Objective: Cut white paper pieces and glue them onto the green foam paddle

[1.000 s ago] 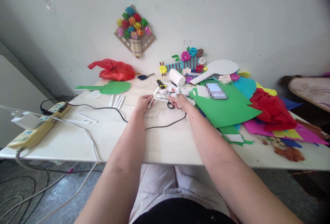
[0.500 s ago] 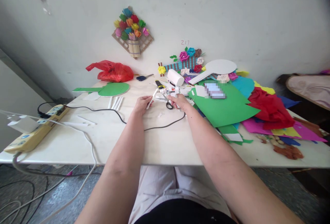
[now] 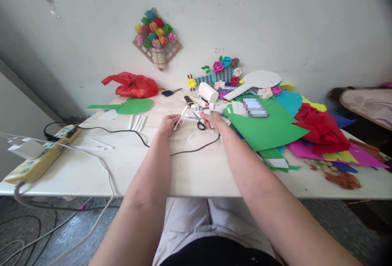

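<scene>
My left hand (image 3: 170, 125) is closed on a thin white paper stick (image 3: 181, 117), which slants up and to the right. Opposite it, my right hand (image 3: 213, 119) is wrapped round what looks like a white glue gun (image 3: 211, 107), mostly covered by the fingers. A black cord (image 3: 196, 152) runs up to that hand. Scissors (image 3: 201, 125) with black handles lie just beneath, between the hands. Left of my left hand, several white paper sticks (image 3: 140, 123) lie side by side on the table (image 3: 202, 176).
A yellow power strip (image 3: 39, 157) with cords occupies the left end. Behind are a green paddle shape (image 3: 137, 106), a red bag (image 3: 137, 85), dark blue-handled scissors (image 3: 171, 92) and a white roll (image 3: 208, 92). Green sheets (image 3: 266, 129), a phone (image 3: 255, 107) and coloured paper cover the right.
Both hands stay almost where they were, keeping their holds. The things on the table have not visibly moved.
</scene>
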Action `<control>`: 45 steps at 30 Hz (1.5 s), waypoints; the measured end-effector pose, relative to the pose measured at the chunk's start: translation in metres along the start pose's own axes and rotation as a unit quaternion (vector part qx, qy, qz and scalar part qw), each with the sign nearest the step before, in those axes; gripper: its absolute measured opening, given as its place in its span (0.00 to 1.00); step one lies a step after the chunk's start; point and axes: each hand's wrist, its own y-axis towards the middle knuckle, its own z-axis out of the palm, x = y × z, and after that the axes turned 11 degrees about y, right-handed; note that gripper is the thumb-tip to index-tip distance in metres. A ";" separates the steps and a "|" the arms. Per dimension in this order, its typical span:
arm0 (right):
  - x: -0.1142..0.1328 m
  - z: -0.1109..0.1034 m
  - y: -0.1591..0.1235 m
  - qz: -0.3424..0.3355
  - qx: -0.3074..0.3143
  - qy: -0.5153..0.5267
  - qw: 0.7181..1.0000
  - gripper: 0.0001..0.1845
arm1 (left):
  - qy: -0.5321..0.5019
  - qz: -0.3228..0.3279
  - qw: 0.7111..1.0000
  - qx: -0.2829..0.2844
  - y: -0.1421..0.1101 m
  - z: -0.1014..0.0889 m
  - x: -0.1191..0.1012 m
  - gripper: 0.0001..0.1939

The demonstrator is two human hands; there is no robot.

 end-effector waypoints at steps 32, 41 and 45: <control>-0.003 0.000 0.002 -0.030 0.034 0.015 0.999 0.15 | -0.033 0.002 0.999 -0.007 0.005 -0.004 0.005 0.11; -0.001 0.004 -0.002 -0.033 0.077 -0.011 0.996 0.15 | -0.033 -0.008 0.999 -0.016 0.002 -0.002 0.000 0.11; -0.003 0.005 -0.001 -0.036 0.089 -0.023 0.995 0.14 | -0.035 -0.001 0.999 -0.016 0.002 -0.002 0.000 0.10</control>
